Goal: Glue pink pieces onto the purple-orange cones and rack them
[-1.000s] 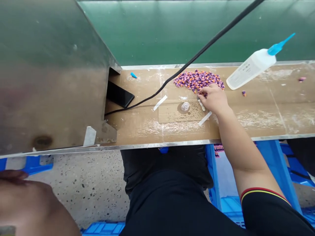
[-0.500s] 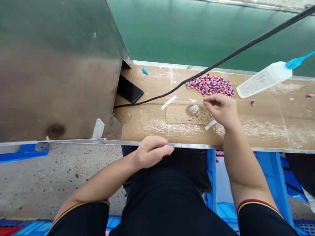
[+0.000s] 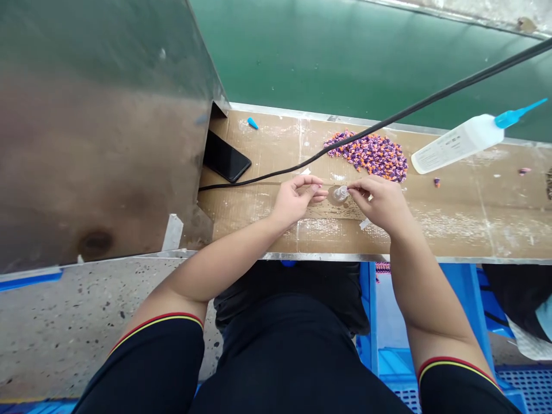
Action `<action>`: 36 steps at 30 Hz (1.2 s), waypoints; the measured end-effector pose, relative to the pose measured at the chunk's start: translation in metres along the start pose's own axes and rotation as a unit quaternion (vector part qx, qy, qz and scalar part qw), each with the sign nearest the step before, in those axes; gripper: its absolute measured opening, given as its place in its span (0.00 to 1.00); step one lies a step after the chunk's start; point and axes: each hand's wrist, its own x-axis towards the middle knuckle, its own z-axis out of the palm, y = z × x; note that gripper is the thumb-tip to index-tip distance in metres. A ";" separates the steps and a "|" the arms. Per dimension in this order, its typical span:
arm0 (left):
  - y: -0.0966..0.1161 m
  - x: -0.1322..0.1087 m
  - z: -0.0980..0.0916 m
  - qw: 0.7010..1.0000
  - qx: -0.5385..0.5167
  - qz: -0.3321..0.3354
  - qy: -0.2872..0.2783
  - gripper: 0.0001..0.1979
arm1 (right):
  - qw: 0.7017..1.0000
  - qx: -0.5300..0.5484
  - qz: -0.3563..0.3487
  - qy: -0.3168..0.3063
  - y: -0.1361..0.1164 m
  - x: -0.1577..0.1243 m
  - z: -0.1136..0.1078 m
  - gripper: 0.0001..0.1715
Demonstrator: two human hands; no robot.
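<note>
Little clear plastic piece (image 3: 340,193), pinched by fingers of the right hand (image 3: 378,201); fingers of the left hand (image 3: 297,201) loosely curled, just beside.

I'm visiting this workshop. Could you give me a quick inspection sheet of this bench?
Surface: cardboard-covered bench, streaked with white residue.
Job's things: small clear plastic piece; pile of purple and orange pieces; white bottle with blue nozzle.
Clutter: black phone; small blue cap.
Hands: left hand open, beside the clear piece; right hand pinched at it, hold unclear.
Cables: one black cable across the bench.
Surroundings: steel panel; green panel; blue crate below.
</note>
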 end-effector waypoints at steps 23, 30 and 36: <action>-0.002 -0.010 0.005 0.998 0.004 0.040 -0.053 0.06 | 0.912 0.253 0.144 0.287 -0.073 -0.037 0.079 0.10; -0.008 -0.007 0.001 0.993 0.062 0.075 -0.073 0.02 | 0.909 0.261 0.146 0.289 -0.067 -0.044 0.085 0.11; -0.007 -0.010 0.003 0.998 0.013 0.015 -0.068 0.21 | 0.900 0.274 0.140 0.310 -0.064 -0.045 0.087 0.11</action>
